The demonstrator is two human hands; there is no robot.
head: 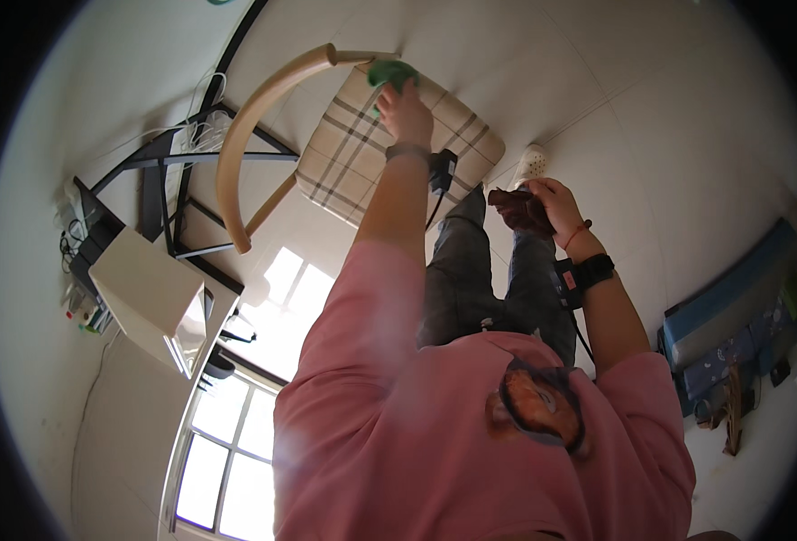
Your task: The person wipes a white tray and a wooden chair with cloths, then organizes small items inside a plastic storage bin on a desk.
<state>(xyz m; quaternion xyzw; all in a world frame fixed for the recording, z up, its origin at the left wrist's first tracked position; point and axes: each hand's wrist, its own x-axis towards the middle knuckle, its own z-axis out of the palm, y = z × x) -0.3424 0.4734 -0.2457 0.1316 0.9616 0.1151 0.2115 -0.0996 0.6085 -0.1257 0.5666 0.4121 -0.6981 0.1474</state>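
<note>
My left hand [408, 116] is stretched forward over a chair and grips a green cloth [393, 72], which is slightly blurred. Beneath it is the chair's beige plaid seat cushion [344, 145]; the cloth appears to lie against it close to the far edge. A curved wooden backrest [231, 145] rises on the cushion's left side. To the right of the chair, my right hand [561, 208] holds a crumpled dark maroon cloth [521, 212] in front of my leg. Straps with small black devices are on both wrists.
Left of the chair stands a desk with a black metal frame [209, 159] and white cables [204, 132]. A pale box-like object [148, 287] sits on the desk. Blue fabric items [730, 324] are at the right. My white clog [532, 164] is on the tiled floor [649, 162].
</note>
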